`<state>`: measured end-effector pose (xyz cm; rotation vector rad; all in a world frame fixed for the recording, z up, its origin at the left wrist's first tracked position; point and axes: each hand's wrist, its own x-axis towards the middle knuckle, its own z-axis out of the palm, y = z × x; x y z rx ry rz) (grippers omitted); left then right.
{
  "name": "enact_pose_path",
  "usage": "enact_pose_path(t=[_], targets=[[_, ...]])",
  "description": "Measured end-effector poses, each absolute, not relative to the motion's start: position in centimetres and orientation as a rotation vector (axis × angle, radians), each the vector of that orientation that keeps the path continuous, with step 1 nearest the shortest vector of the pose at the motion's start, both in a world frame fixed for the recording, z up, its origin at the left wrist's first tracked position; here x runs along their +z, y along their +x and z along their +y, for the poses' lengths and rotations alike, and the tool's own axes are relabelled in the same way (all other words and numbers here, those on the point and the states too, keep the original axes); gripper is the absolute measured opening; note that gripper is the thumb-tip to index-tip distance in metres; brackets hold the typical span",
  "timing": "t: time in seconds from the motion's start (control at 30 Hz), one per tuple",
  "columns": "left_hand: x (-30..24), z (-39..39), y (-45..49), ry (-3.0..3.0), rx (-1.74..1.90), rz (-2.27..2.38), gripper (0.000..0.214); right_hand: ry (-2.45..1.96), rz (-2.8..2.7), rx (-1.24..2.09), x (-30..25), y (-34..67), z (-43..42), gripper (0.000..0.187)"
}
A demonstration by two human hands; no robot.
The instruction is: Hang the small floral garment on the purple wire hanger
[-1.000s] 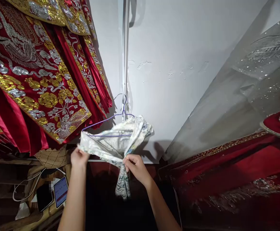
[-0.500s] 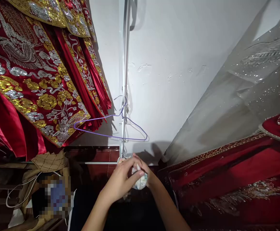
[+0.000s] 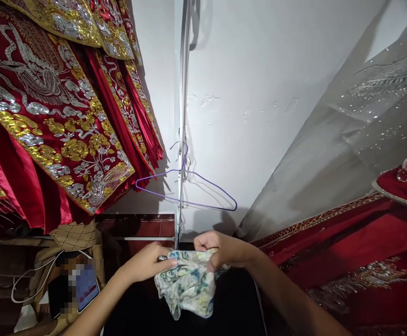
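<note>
Both hands hold a small white cloth with a blue and green flower print (image 3: 188,284) low in the middle of the view. My left hand (image 3: 146,262) pinches its left top edge. My right hand (image 3: 220,248) grips its right top edge, fingers curled. The cloth hangs bunched below them. Above the hands a bare purple wire hanger (image 3: 189,186) hangs on a white upright pole (image 3: 181,116) against the white wall, with nothing on it.
Red garments with gold and silver embroidery (image 3: 49,112) hang at the left. A grey sheer cover (image 3: 357,135) and more red embroidered cloth (image 3: 346,252) fill the right. At lower left lie a woven bag (image 3: 73,235), white cables and a phone (image 3: 84,284).
The printed cloth came off the hanger, was balled up between both hands, and is now spread a little between them. The empty hanger has swung round to the right.
</note>
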<state>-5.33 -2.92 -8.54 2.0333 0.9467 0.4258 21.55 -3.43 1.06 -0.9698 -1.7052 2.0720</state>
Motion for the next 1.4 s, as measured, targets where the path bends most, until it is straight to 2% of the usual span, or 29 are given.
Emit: enact_pose_path(t=[0.07,0.13,0.17,0.23,0.33,0.4,0.53,0.63,0.73,0.83,0.93,1.07,1.2,1.4], targets=[[-7.8,-2.3,-7.3,2.115,0.411,1.117,0.052,-1.188,-1.947,1.541,2.1,23.1,-3.3,0.02],[-6.6,-2.2,-9.0,2.14,0.424,1.212,0.049,-1.411,-1.908,0.982,2.7,25.2,-2.9,0.017],[-5.9,-2.4,-9.5,2.131,0.442,1.222,0.047,-1.479,-1.807,0.79,2.9,26.5,-2.4,0.016],[-4.3,-3.3,-9.6,2.101,0.496,1.19,0.041,-1.531,-1.615,0.613,2.8,29.1,-0.9,0.022],[-2.0,-5.3,-7.7,2.112,0.574,1.087,0.035,-1.448,-1.498,0.628,2.0,31.9,3.2,0.029],[-0.8,-6.4,-5.7,2.144,0.597,1.014,0.034,-1.3,-1.49,0.905,1.1,32.0,6.3,0.026],[0.6,-7.3,-3.0,2.156,0.63,0.93,0.034,-1.072,-1.397,1.5,-0.1,28.8,10.7,0.034],[1.0,-6.8,-4.1,2.174,0.667,0.986,0.028,-0.965,-1.484,1.661,0.1,26.7,11.5,0.032],[1.0,-4.9,-7.8,2.324,0.649,1.23,0.021,-0.933,-1.512,1.602,1.4,27.0,11.1,0.033],[0.7,-1.6,-11.9,2.473,0.518,1.486,0.025,-1.017,-1.535,1.476,3.1,28.8,10.4,0.041],[0.4,2.7,-13.9,2.456,0.53,1.557,0.024,-1.118,-1.689,1.38,4.7,30.2,9.6,0.039],[-0.5,7.7,-12.8,2.377,0.666,1.579,0.029,-1.126,-1.769,1.25,5.9,30.8,8.7,0.037],[-1.5,9.7,-10.4,2.293,0.643,1.568,0.013,-1.117,-1.637,1.198,5.9,31.6,7.9,0.042],[0.4,9.8,-7.9,2.28,1.051,1.532,0.021,-1.139,-1.709,1.219,6.0,33.8,6.6,0.036]])
